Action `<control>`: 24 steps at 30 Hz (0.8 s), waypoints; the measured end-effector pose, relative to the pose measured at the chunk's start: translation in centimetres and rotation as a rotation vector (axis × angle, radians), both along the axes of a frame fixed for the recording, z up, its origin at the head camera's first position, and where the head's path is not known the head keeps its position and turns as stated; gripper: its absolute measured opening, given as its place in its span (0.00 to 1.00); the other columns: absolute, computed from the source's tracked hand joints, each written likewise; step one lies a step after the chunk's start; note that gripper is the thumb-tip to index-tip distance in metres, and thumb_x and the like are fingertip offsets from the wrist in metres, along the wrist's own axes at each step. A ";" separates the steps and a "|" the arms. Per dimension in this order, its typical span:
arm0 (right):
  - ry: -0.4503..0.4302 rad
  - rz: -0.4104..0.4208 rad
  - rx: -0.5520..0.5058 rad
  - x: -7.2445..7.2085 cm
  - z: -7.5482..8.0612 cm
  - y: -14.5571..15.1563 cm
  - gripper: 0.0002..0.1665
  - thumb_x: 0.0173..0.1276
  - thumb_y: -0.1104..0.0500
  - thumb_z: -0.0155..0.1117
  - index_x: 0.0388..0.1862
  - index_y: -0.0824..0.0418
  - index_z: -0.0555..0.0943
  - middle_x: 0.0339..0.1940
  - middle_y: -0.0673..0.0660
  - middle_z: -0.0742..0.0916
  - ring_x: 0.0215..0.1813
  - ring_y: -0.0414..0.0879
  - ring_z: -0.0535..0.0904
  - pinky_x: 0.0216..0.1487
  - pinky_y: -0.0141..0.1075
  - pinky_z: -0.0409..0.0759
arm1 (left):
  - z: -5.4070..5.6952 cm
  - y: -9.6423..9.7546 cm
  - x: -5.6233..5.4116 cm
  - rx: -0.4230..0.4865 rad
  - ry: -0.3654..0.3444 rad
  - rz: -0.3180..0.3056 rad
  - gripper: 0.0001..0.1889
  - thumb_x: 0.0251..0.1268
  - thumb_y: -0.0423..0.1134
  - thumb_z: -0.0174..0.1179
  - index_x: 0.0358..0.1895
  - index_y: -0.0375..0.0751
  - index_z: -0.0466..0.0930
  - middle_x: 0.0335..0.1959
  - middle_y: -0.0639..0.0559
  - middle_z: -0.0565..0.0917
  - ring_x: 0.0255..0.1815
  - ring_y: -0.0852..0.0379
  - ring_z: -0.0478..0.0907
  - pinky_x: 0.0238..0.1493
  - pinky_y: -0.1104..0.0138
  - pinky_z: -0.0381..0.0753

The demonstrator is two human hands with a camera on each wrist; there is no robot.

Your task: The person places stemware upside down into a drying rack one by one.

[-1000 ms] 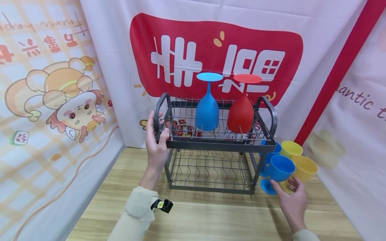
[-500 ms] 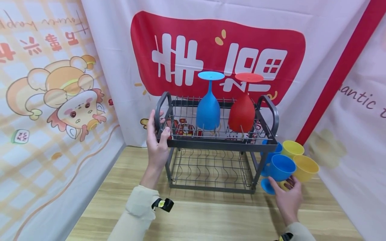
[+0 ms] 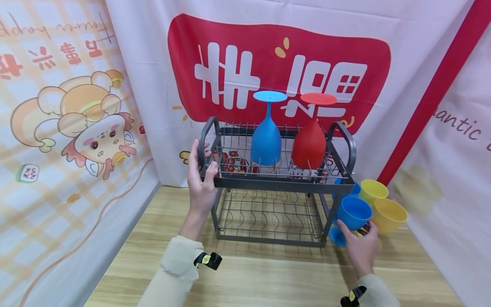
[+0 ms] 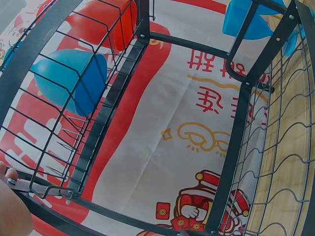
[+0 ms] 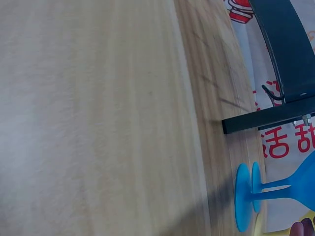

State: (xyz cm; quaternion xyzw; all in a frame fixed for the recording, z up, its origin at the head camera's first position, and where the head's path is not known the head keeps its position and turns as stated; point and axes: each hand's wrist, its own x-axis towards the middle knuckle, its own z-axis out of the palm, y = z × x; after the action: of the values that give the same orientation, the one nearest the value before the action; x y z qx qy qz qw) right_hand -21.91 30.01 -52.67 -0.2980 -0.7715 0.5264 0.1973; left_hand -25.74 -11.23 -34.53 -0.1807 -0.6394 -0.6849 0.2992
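My left hand (image 3: 201, 187) grips the left end of a black two-tier dish rack (image 3: 284, 184), at the foot of its side handle. With my right hand (image 3: 360, 247) I hold the front blue goblet (image 3: 354, 213) low on its bowl, thumb on the left and fingers round the right. That goblet is upright; its round foot (image 5: 242, 197) shows in the right wrist view. On the rack's top tier, a blue goblet (image 3: 266, 143) and a red goblet (image 3: 309, 145) stand upside down among the wires.
Right of the rack stand another blue goblet (image 3: 353, 187), partly hidden, and two yellow goblets, one behind (image 3: 373, 192) and one in front (image 3: 389, 215). The wooden table (image 3: 245, 277) meets printed cloth walls (image 3: 142, 85) at the back and sides.
My right hand has closed in round the front blue goblet and shifted it slightly left, away from the front yellow one. The left hand keeps its grip on the rack.
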 end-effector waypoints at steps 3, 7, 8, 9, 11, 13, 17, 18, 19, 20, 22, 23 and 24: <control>-0.005 0.011 -0.017 -0.5 0.0 0.0 0.71 0.62 0.25 0.71 0.89 0.57 0.47 0.86 0.69 0.64 0.81 0.71 0.64 0.79 0.69 0.65 | 0.1 0.0 0.0 -0.003 -0.001 0.001 0.36 0.79 0.35 0.51 0.86 0.59 0.54 0.78 0.63 0.70 0.80 0.40 0.65 0.66 0.67 0.81; 0.006 0.012 -0.021 -1.0 -0.1 0.0 0.73 0.61 0.23 0.70 0.89 0.56 0.46 0.87 0.69 0.62 0.83 0.71 0.61 0.80 0.70 0.62 | 0.1 -0.1 0.1 -0.004 -0.004 0.001 0.36 0.79 0.34 0.51 0.86 0.59 0.53 0.78 0.64 0.70 0.80 0.42 0.66 0.66 0.68 0.81; 0.010 0.012 -0.023 -1.0 -0.1 0.0 0.72 0.61 0.23 0.70 0.89 0.56 0.46 0.87 0.69 0.61 0.83 0.71 0.60 0.80 0.71 0.62 | 0.0 -0.1 0.1 -0.003 -0.005 -0.001 0.36 0.79 0.34 0.51 0.86 0.58 0.53 0.78 0.63 0.70 0.80 0.42 0.66 0.66 0.68 0.81; 0.014 0.010 -0.025 -1.0 -0.1 0.0 0.72 0.61 0.23 0.70 0.89 0.56 0.46 0.87 0.69 0.61 0.83 0.71 0.60 0.80 0.71 0.61 | 0.0 -0.1 0.1 -0.002 -0.004 -0.003 0.36 0.79 0.34 0.51 0.86 0.58 0.53 0.78 0.63 0.70 0.80 0.42 0.66 0.65 0.69 0.81; 0.026 0.010 -0.033 -1.0 -0.2 0.0 0.72 0.61 0.24 0.70 0.89 0.56 0.46 0.87 0.69 0.61 0.83 0.71 0.60 0.80 0.71 0.61 | 0.0 -0.1 0.1 0.000 -0.002 -0.008 0.36 0.79 0.34 0.51 0.86 0.57 0.53 0.78 0.63 0.70 0.80 0.42 0.66 0.65 0.69 0.81; 0.032 0.015 -0.037 -1.0 -0.3 0.0 0.71 0.62 0.25 0.70 0.89 0.56 0.46 0.87 0.69 0.61 0.83 0.72 0.60 0.80 0.71 0.61 | 0.0 -0.1 0.1 0.002 0.000 -0.014 0.36 0.79 0.34 0.51 0.86 0.57 0.53 0.78 0.63 0.70 0.80 0.44 0.66 0.65 0.70 0.81; 0.034 0.028 -0.046 -0.5 -0.3 -0.1 0.69 0.64 0.27 0.71 0.88 0.57 0.46 0.86 0.69 0.62 0.83 0.71 0.60 0.80 0.71 0.62 | -0.1 -0.1 0.1 0.002 -0.003 -0.021 0.36 0.79 0.34 0.51 0.86 0.56 0.53 0.78 0.64 0.70 0.79 0.46 0.66 0.65 0.70 0.81; 0.031 0.033 -0.046 -0.3 -0.2 -0.1 0.69 0.64 0.27 0.71 0.88 0.57 0.46 0.86 0.70 0.62 0.83 0.71 0.60 0.80 0.71 0.62 | -0.1 -0.1 0.0 0.001 -0.004 -0.021 0.36 0.79 0.35 0.51 0.86 0.56 0.53 0.78 0.64 0.70 0.79 0.45 0.66 0.65 0.70 0.81; 0.027 0.038 -0.045 -0.1 -0.1 -0.1 0.69 0.64 0.28 0.71 0.88 0.57 0.46 0.86 0.70 0.62 0.83 0.71 0.60 0.80 0.71 0.62 | -0.2 -0.1 0.0 0.001 -0.006 -0.019 0.36 0.80 0.35 0.51 0.86 0.56 0.53 0.78 0.64 0.70 0.79 0.44 0.65 0.65 0.70 0.81; 0.026 0.044 -0.043 0.1 0.1 -0.1 0.69 0.64 0.28 0.71 0.88 0.57 0.46 0.86 0.70 0.62 0.83 0.71 0.60 0.80 0.72 0.62 | -0.2 -0.1 0.0 -0.001 -0.007 -0.016 0.36 0.80 0.35 0.51 0.86 0.55 0.53 0.79 0.61 0.70 0.79 0.42 0.65 0.64 0.69 0.82; 0.026 0.056 -0.034 0.6 0.4 0.0 0.69 0.64 0.28 0.71 0.88 0.57 0.46 0.86 0.70 0.62 0.82 0.71 0.60 0.79 0.72 0.63 | -0.2 -0.1 0.0 -0.003 -0.007 -0.010 0.36 0.80 0.35 0.51 0.86 0.55 0.53 0.79 0.61 0.70 0.79 0.42 0.65 0.64 0.69 0.82; 0.031 0.061 -0.028 0.9 0.7 0.0 0.69 0.65 0.28 0.72 0.88 0.57 0.47 0.86 0.70 0.62 0.82 0.71 0.61 0.79 0.72 0.63 | -0.2 -0.2 -0.1 -0.005 -0.006 -0.008 0.36 0.80 0.36 0.51 0.86 0.55 0.53 0.79 0.59 0.70 0.79 0.41 0.65 0.64 0.69 0.82; 0.032 0.062 -0.020 1.2 0.9 0.0 0.68 0.65 0.29 0.71 0.88 0.57 0.47 0.86 0.70 0.62 0.82 0.71 0.61 0.79 0.72 0.63 | -0.1 -0.2 -0.1 -0.006 -0.006 -0.010 0.36 0.80 0.36 0.51 0.86 0.55 0.53 0.80 0.58 0.70 0.79 0.42 0.65 0.64 0.69 0.82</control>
State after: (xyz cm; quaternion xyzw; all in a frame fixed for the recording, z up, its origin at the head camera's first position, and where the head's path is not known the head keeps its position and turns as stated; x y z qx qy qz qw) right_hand -20.69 30.01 -51.76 -0.2675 -0.7717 0.5447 0.1904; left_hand -25.80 -11.38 -34.66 -0.1828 -0.6413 -0.6850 0.2935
